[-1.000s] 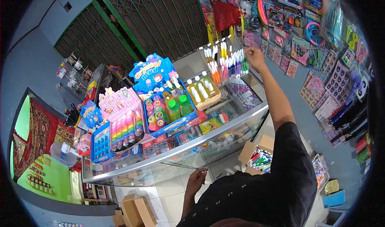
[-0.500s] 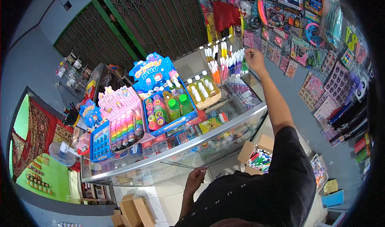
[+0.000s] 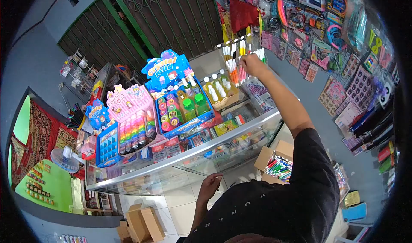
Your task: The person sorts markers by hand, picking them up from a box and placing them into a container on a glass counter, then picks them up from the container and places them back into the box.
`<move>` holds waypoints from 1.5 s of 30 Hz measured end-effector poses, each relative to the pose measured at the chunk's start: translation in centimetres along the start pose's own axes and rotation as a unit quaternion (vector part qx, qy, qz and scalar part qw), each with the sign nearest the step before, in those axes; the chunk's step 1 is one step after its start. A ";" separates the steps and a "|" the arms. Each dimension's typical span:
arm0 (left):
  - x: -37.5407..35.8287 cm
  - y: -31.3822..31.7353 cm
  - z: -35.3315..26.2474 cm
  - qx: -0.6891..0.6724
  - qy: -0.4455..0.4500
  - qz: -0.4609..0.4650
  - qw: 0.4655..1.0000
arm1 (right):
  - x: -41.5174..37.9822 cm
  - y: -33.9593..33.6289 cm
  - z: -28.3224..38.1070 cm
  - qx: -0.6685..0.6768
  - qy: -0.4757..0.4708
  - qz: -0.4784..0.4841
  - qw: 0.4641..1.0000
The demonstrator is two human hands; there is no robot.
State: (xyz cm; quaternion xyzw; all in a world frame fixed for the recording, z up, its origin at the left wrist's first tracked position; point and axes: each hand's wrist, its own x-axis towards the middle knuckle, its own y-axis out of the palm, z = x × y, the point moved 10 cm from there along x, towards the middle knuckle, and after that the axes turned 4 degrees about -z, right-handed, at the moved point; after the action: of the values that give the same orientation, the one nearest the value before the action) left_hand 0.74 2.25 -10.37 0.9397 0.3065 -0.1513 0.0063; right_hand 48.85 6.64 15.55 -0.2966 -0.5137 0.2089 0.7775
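Observation:
My right hand (image 3: 254,66) reaches over the clear pen holder (image 3: 265,45) at the far right of the counter. Its fingers are closed among the pink and orange markers (image 3: 232,71); the hand itself hides what they grip. Black and yellow markers (image 3: 242,47) stand in the back row, and white-capped ones (image 3: 260,54) show beyond the hand. My left hand (image 3: 210,187) hangs low in front of my body, off the counter, with its fingers curled together. Anything inside them is too small to make out.
A glass display counter (image 3: 184,165) carries a basket of bottles (image 3: 223,101), a blue Crystal Mud box (image 3: 189,129) and a pink one (image 3: 128,101). On the floor sit a carton of markers (image 3: 262,159) and an open carton (image 3: 139,226). Packaged toys (image 3: 322,58) cover the right wall.
My right hand has moved left, from the holder's right side to over the pink markers. The left hand stays low, nearly where it was. The view has shifted slightly.

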 end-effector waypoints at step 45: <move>4.4 18.8 -1.2 0.113 -0.005 0.406 0.907 | -46.2 -15.0 5.6 0.076 0.351 0.048 0.932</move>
State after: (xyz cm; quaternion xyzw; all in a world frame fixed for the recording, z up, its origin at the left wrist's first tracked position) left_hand 15.29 -10.41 -12.04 0.9766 -0.1211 -0.1739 -0.0376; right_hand 26.22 -32.12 -3.89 -0.3151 -0.1761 0.1669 0.9175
